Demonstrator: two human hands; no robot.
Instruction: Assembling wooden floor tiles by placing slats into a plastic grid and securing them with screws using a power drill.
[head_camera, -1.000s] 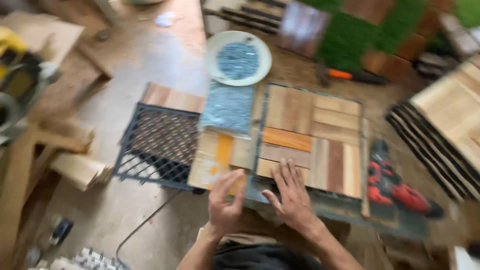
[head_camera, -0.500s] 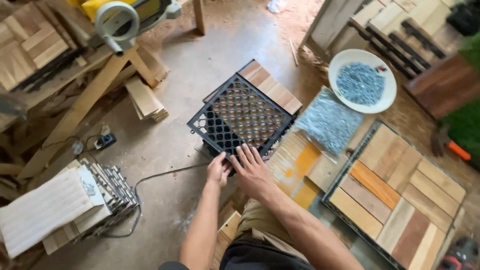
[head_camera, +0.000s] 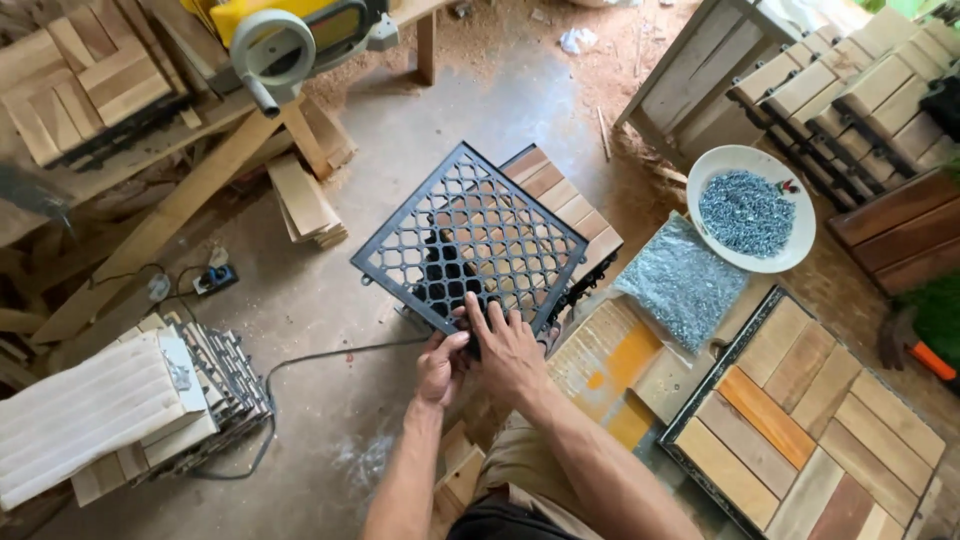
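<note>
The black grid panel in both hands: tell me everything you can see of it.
The black grid panel is a square lattice, plastic by its look, with diamond and honeycomb openings and small tabs along its edges. It sits turned like a diamond, over a slatted wooden tile seen through the holes. The left hand and the right hand grip its near corner, right fingers spread on the mesh. Whether it rests flat or is lifted is unclear.

black plastic grid (head_camera: 470, 245) hides most of the wooden tile stack (head_camera: 560, 195) beneath
</note>
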